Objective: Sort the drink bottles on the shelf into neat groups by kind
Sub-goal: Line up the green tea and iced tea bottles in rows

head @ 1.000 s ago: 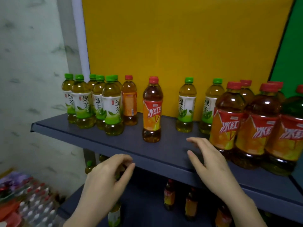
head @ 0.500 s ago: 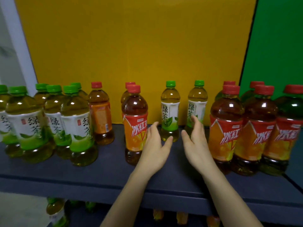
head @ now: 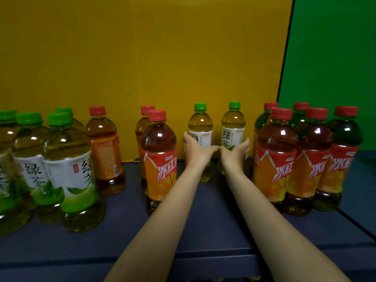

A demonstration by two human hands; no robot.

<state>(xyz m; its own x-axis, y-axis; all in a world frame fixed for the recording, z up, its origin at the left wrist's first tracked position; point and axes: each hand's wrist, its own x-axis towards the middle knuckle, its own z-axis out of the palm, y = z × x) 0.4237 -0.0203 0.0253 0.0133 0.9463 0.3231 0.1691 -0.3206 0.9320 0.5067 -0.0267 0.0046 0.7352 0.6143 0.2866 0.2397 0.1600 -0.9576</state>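
left hand [head: 196,151], right hand [head: 236,154] grip green-tea bottles [head: 200,124], upright

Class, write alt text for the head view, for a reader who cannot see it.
The left hand and right hand each grip one of two green tea bottles at the back of a dark shelf, between red-capped iced tea bottles; a green tea cluster stands far left.

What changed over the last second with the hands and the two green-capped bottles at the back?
Both hands reached from the front edge of the shelf to the back. The left hand now grips the left green-capped bottle, the right hand the right green-capped bottle. Both bottles stand where they were; the other bottles have not moved.
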